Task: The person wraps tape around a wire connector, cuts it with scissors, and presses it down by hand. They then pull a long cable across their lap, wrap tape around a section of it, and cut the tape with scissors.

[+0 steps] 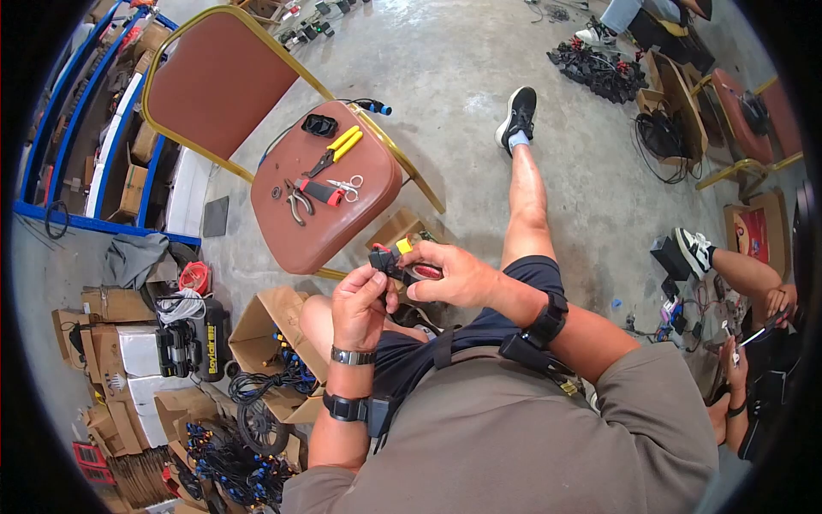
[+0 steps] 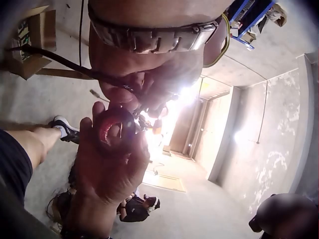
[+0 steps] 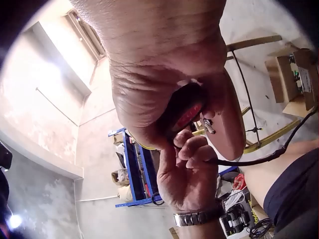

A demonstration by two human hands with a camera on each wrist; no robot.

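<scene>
Left hand [image 1: 355, 308]: fingers curled closed, pinching a black cable [image 3: 249, 162], near the chair [image 1: 342, 227].
Right hand [image 1: 458, 274]: fingers bent round a black ring [image 3: 174, 112] with a red inside, also near the chair.
Yellow piece [image 1: 403, 246]: at the right fingertips, near the chair's front edge.
Tools: yellow-handled pliers [image 1: 345, 142], red-handled pliers [image 1: 321, 192] and scissors [image 1: 349, 187], all on the chair's seat.
</scene>
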